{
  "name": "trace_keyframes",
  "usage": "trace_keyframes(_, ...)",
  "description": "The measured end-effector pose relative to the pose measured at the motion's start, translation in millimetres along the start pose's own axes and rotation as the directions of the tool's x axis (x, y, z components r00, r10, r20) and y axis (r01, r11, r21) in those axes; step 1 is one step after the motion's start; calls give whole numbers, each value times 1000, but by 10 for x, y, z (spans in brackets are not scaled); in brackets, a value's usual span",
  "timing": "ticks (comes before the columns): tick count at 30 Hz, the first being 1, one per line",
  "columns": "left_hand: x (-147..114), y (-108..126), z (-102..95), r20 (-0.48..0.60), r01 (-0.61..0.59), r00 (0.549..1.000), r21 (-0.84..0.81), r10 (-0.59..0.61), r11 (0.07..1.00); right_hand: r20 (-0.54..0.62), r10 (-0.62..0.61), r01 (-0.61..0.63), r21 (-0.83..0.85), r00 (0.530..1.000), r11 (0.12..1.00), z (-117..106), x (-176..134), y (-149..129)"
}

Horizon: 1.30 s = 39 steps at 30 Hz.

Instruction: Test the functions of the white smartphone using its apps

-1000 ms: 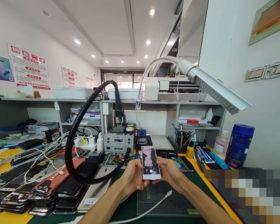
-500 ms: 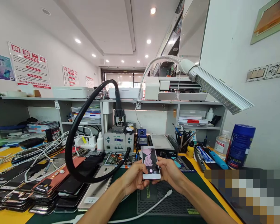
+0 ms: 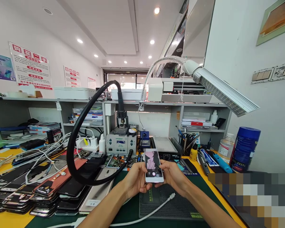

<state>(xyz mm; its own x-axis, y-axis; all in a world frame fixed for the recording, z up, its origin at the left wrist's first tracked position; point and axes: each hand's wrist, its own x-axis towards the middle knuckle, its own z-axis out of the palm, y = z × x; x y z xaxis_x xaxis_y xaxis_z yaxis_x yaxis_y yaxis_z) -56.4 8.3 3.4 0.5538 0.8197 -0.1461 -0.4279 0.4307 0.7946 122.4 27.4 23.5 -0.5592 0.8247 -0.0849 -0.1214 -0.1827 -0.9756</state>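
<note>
Between both hands a white smartphone [image 3: 154,179] is held upright over the work mat, its lit screen facing me. Its screen shows a pinkish picture with a row of round buttons below, like a camera view. My left hand [image 3: 137,177] grips the phone's left edge, the thumb near the lower left of the screen and fingers curled beneath. On the other side, my right hand [image 3: 174,175] closes on the right edge with its thumb at the front. Below the phone lies a dark textured pad [image 3: 175,205], with a white cable [image 3: 154,214] running across it.
Stacked phones and phone parts [image 3: 45,196] crowd the left. A black hose [image 3: 72,139] loops from the hot-air station [image 3: 121,144]. A lamp [image 3: 225,91] hangs at upper right. Along the right stand a tool holder [image 3: 187,142], a clear bottle [image 3: 225,147] and a blue can [image 3: 245,148].
My left thumb has lifted off the lower screen and shifted slightly toward the phone's left edge. The phone and my right hand stay nearly still; the view shifts very slightly.
</note>
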Motion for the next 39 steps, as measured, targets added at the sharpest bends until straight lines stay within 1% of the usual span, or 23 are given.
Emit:
trace_keyframes(8, 1, -3, 9, 9, -8, 1000, 3, 8, 1000, -15, 5, -5, -10, 1000, 1000, 8, -9, -3)
trace_keyframes(21, 22, -41, -20, -1, -22, 1000, 39, 22, 999, -21, 22, -24, -86, 1000, 996, 75, -27, -60)
trace_keyframes(29, 37, -32, -24, 25, -22, 999, 9, 22, 1000, -51, 41, -44, -66, 998, 997, 70, -35, -52)
trace_keyframes(33, 55, -37, -40, 47, -23, 999, 7, 23, 1000, -68, 49, -55, -85, 996, 995, 82, -33, -58)
trace_keyframes(39, 67, -48, -35, 78, -29, 997, 59, 24, 998, -95, -10, -4, -146, 995, 989, 5, 38, 42)
